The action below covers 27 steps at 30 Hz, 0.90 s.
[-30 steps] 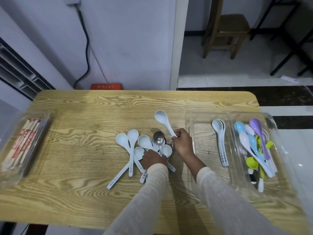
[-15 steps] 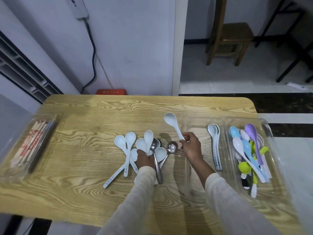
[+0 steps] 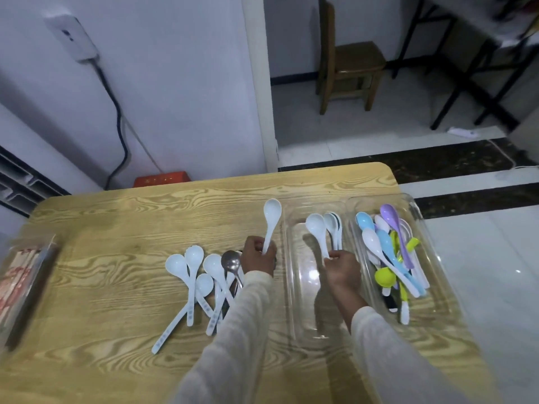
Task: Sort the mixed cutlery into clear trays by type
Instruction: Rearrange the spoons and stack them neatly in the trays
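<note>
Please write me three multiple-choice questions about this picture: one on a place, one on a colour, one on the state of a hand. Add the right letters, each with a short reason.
1. Where does the tray of chopsticks stand?
A. at the left edge of the table
B. between the two spoon trays
C. on the wooden chair

2. What colour is the spoon in the left hand?
A. purple
B. white
C. green

3. What is the right hand doing?
A. lying flat on the table
B. gripping a metal spoon
C. holding a white spoon over the middle clear tray

Answers:
1 A: it sits at the table's far left side.
2 B: bowl and handle are both plain white.
3 C: the fingers pinch the handle end, with the bowl over that tray.
</note>
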Motion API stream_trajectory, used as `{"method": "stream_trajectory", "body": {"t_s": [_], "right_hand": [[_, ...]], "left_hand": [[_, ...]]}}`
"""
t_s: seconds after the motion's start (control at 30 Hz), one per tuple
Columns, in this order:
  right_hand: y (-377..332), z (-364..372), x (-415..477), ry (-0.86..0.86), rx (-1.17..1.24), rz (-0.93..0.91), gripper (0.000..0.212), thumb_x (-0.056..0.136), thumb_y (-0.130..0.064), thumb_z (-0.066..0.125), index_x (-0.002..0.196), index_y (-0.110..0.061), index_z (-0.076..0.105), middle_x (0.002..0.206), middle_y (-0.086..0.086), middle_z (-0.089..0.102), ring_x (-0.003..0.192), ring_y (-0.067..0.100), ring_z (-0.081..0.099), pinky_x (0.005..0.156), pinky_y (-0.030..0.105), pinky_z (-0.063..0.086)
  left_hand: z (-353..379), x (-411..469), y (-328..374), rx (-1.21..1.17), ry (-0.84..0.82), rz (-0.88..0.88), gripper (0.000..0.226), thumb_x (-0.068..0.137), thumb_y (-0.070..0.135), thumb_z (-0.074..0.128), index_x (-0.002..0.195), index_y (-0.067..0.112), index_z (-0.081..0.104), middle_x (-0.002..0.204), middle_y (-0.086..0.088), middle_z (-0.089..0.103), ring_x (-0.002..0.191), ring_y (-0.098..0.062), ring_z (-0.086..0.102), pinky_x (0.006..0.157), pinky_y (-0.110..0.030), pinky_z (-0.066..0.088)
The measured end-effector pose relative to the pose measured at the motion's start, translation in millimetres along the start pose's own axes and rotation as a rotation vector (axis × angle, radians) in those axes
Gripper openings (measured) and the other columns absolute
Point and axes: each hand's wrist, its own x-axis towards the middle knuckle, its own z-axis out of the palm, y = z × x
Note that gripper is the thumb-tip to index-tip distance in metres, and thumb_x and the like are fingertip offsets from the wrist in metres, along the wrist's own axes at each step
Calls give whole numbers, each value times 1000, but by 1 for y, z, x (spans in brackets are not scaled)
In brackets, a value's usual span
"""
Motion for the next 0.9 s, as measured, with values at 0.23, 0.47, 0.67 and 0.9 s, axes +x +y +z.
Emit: {"method": "stream_trajectory", "body": {"t_s": [0.23, 0.47, 0.67, 0.9], "right_hand": [[-1, 0, 12, 14, -285, -94, 15, 79, -9, 58, 91, -3, 64, 98, 16, 66, 97, 36, 63, 75, 33, 46], [-3, 11, 22, 63, -457, -219, 25, 77, 1, 62, 100, -4, 57, 102, 14, 60, 95, 33, 61, 74, 34, 46], [6, 26, 25, 102, -607, -319, 30, 61, 3, 73, 84, -11, 60, 83, 12, 58, 77, 33, 59, 62, 35, 45], [8, 29, 24, 88, -531, -300, 17, 80, -1, 63, 96, -5, 63, 108, 14, 57, 96, 32, 58, 75, 36, 48]], "left_hand": [[32, 0, 10, 14, -82, 3, 14, 82, 17, 65, 83, 16, 51, 69, 12, 50, 70, -18, 53, 55, -22, 35], [38, 18, 7, 62, -114, 56, 14, 82, 15, 66, 87, 15, 52, 72, 10, 53, 70, -16, 53, 46, -5, 34], [41, 33, 4, 37, -127, 91, 15, 82, 5, 63, 82, 12, 50, 68, 10, 49, 61, -9, 48, 48, -4, 36], [43, 38, 4, 3, -143, 87, 15, 82, 8, 65, 83, 13, 50, 68, 8, 49, 59, -7, 47, 48, -6, 36]]}}
